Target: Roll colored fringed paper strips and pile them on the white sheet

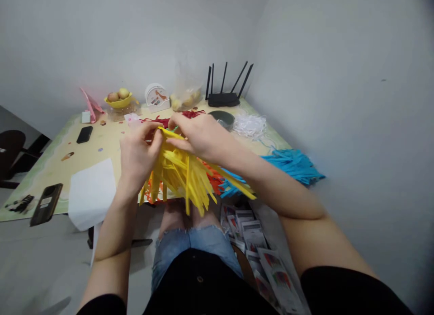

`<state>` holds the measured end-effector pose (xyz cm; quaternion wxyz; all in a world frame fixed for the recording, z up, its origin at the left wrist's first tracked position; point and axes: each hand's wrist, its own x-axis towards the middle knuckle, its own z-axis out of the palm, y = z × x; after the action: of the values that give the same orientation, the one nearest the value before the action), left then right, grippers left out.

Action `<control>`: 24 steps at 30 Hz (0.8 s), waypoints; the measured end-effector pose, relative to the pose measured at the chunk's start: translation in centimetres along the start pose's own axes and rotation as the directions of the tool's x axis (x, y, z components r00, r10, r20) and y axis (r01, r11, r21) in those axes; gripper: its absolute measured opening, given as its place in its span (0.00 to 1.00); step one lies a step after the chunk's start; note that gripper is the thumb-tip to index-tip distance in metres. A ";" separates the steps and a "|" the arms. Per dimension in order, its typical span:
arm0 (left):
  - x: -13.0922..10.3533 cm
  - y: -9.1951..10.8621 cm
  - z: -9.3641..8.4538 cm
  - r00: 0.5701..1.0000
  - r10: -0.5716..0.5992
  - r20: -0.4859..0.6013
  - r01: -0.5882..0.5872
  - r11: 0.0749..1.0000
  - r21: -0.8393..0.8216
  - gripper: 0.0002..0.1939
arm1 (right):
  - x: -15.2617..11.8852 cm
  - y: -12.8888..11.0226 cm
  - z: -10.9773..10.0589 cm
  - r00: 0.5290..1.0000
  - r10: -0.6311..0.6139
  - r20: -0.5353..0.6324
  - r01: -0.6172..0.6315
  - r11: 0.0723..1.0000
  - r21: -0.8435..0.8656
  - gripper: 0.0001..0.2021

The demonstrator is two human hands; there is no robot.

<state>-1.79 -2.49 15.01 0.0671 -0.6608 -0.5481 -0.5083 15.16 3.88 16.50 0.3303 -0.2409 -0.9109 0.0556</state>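
Observation:
Yellow strips (186, 170) hang in a loose bunch over the table's front edge, below both hands. My left hand (139, 145) pinches the upper end of a yellow strip between thumb and fingers. Close beside it, my right hand (200, 136) has its fingers closed round the same yellow material, a little to the right. Orange strips (213, 177) show partly behind the yellow ones. Dark red strips (162, 121) lie just beyond my fingers. Blue strips (291, 166) are spread past my right forearm. My forearm and hands hide part of the piles.
White strings (250, 125) lie beside a dark bowl (222, 119). A black router (224, 99) stands at the back. On the left are two phones (84, 134), white paper (92, 193) and a yellow fruit bowl (118, 102). Printed packets (252, 236) fill a space beside my legs.

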 end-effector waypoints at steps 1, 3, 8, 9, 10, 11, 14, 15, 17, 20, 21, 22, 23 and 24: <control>0.1 -0.1 0.4 1.000 0.001 -0.017 -0.001 1.000 0.005 0.10 | 0.1 -0.1 0.6 1.000 0.027 -0.002 -0.027 0.999 -0.017 0.09; 0.2 -0.4 1.3 0.998 0.014 -0.055 -0.013 1.000 0.018 0.10 | 0.3 -0.4 1.4 0.995 0.102 0.009 -0.101 0.992 -0.073 0.10; 0.3 -3.3 4.0 0.995 0.035 -0.098 -0.035 0.999 0.002 0.18 | 2.0 0.4 1.7 0.971 0.235 0.033 -0.220 0.945 -0.242 0.10; 0.3 -4.1 4.4 0.997 0.016 -0.077 -0.016 1.000 -0.009 0.22 | 2.5 1.0 1.7 0.973 0.231 0.004 -0.222 0.943 -0.248 0.10; 0.3 -4.9 4.8 0.999 -0.011 -0.052 0.010 1.000 -0.014 0.26 | 2.9 1.5 1.8 0.976 0.216 -0.036 -0.218 0.945 -0.244 0.10; 0.3 -5.5 5.1 0.999 -0.042 -0.022 0.041 0.999 -0.012 0.29 | 3.3 2.1 1.9 0.978 0.197 -0.075 -0.209 0.949 -0.237 0.11; 0.2 -5.9 5.5 0.996 -0.090 0.029 0.090 0.996 0.005 0.30 | 4.2 3.3 2.3 0.974 0.184 -0.131 -0.213 0.940 -0.266 0.13; 0.0 -5.4 5.5 0.997 -0.078 0.011 0.078 0.997 -0.005 0.29 | 4.4 3.5 2.3 0.972 0.202 -0.121 -0.229 0.927 -0.296 0.14; -0.2 -4.0 5.7 0.997 -0.034 -0.070 0.028 0.996 -0.087 0.25 | 4.7 3.4 2.3 0.967 0.240 -0.082 -0.253 0.901 -0.352 0.14; 0.0 -2.4 6.8 0.992 -0.066 -0.108 0.026 0.942 -0.335 0.19 | 4.7 3.1 2.4 0.965 0.261 -0.027 -0.251 0.890 -0.380 0.15; 0.3 -2.4 7.4 0.991 -0.113 -0.072 0.072 0.905 -0.420 0.18 | 4.6 3.1 2.4 0.964 0.267 -0.014 -0.252 0.890 -0.381 0.16; 0.7 -2.5 8.0 0.986 -0.168 -0.022 0.136 0.859 -0.494 0.16 | 4.6 3.1 2.5 0.962 0.272 -0.004 -0.253 0.890 -0.380 0.16; 1.2 -2.8 8.7 0.973 -0.226 0.037 0.208 0.803 -0.558 0.15 | 4.4 3.2 2.5 0.961 0.277 0.005 -0.255 0.891 -0.376 0.16; 1.7 -3.2 9.4 0.955 -0.281 0.092 0.276 0.739 -0.614 0.12 | 4.3 3.2 2.7 0.960 0.279 0.009 -0.256 0.893 -0.371 0.16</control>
<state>1.06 5.94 10.27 -0.2288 -0.5547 -0.4425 -0.6664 11.89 8.91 16.10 0.2403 -0.4194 -0.8732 -0.0629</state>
